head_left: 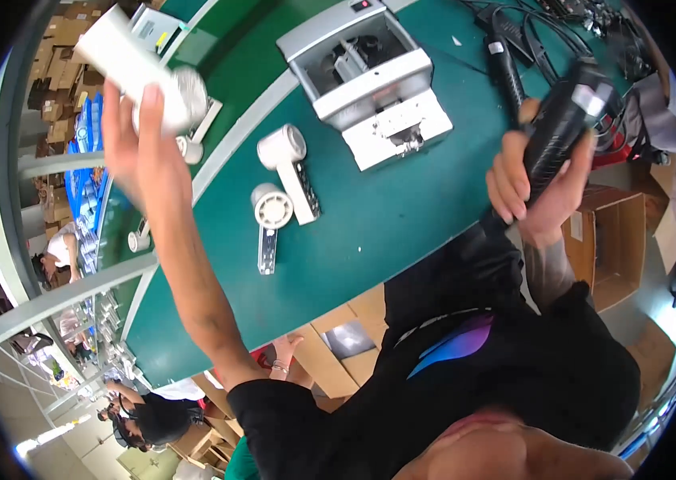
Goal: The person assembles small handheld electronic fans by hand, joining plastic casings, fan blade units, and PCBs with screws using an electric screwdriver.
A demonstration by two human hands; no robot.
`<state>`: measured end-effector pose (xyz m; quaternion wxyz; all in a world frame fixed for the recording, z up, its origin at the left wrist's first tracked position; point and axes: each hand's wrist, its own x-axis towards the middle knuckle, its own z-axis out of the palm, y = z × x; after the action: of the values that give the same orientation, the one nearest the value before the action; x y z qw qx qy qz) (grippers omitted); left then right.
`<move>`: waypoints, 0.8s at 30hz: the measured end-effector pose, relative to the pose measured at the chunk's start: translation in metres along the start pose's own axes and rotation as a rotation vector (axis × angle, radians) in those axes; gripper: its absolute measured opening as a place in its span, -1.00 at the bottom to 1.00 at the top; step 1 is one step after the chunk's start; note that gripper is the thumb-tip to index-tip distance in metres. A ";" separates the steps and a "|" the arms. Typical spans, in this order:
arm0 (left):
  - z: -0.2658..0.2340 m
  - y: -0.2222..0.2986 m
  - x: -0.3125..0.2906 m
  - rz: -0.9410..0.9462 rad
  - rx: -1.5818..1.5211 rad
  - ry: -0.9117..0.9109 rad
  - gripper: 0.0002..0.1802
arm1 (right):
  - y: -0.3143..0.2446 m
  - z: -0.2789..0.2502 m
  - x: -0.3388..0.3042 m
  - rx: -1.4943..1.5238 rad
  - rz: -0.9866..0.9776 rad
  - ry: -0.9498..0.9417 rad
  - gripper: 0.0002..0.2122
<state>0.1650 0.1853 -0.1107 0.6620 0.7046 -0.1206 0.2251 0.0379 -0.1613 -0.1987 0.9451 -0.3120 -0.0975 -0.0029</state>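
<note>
My left hand (pixel 150 152) is raised at the upper left, closed on a white handheld fan (pixel 126 60) that is tilted and slightly blurred. At the right, my right hand (pixel 542 180) wraps round a black electric screwdriver (pixel 558 128), whose thick end points up and away; its tip is blurred. Between the hands, two more white handheld fans lie on the green table (pixel 354 216). One fan (pixel 298 188) has its handle opened along one side. The nearer fan (pixel 272 210) shows its round grille and inner parts along its handle.
A grey metal machine with an open top (pixel 362 72) stands at the table's far side. Another black corded tool (pixel 504 68) lies beside tangled cables. A metal rail (pixel 242 120) borders a green strip at left with more white fans. Cardboard boxes (pixel 610 240) stand at right.
</note>
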 end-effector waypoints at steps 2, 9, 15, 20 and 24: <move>-0.015 0.038 -0.079 0.060 0.313 0.152 -0.29 | 0.004 0.024 0.005 -0.223 -0.254 -0.036 -0.24; 0.042 0.014 -0.220 0.418 0.768 -0.425 -0.43 | -0.018 0.056 0.056 -0.492 -0.350 -0.420 -0.08; 0.057 -0.021 -0.225 0.380 1.046 -0.627 -0.29 | 0.034 0.097 0.076 -0.683 -0.324 -0.193 -0.19; 0.058 -0.023 -0.222 0.389 1.020 -0.638 -0.33 | 0.050 0.086 0.083 -0.637 -0.245 -0.243 -0.56; 0.059 -0.029 -0.222 0.405 1.015 -0.602 -0.38 | 0.048 0.081 0.066 -0.814 -0.252 -0.234 -0.15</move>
<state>-0.0055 0.1017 -0.2430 0.1258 0.9271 -0.3112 0.1670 0.0911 -0.0707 -0.1510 0.7200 -0.6427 -0.2319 -0.1212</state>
